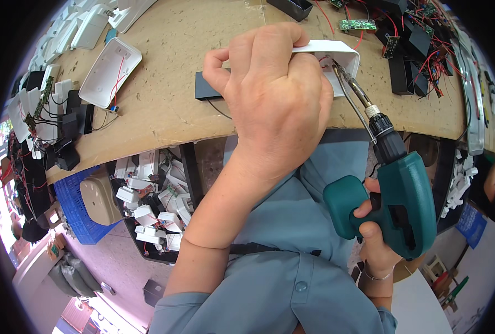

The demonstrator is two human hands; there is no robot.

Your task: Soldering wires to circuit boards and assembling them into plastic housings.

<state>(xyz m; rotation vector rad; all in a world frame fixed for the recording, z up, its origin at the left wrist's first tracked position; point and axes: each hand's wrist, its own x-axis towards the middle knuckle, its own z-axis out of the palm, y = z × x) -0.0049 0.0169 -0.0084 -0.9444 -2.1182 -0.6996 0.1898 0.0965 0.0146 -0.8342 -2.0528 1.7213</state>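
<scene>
Left hand (272,92) grips white casing (336,55); right hand (378,236) drives drill (395,189) into it.

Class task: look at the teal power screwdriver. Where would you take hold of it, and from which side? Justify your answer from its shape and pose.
Take the teal power screwdriver by its pistol handle, from below and behind, as the right hand does. The handle juts off the body near the person, while the bit end points away into the white plastic casing that the left hand steadies.
</scene>
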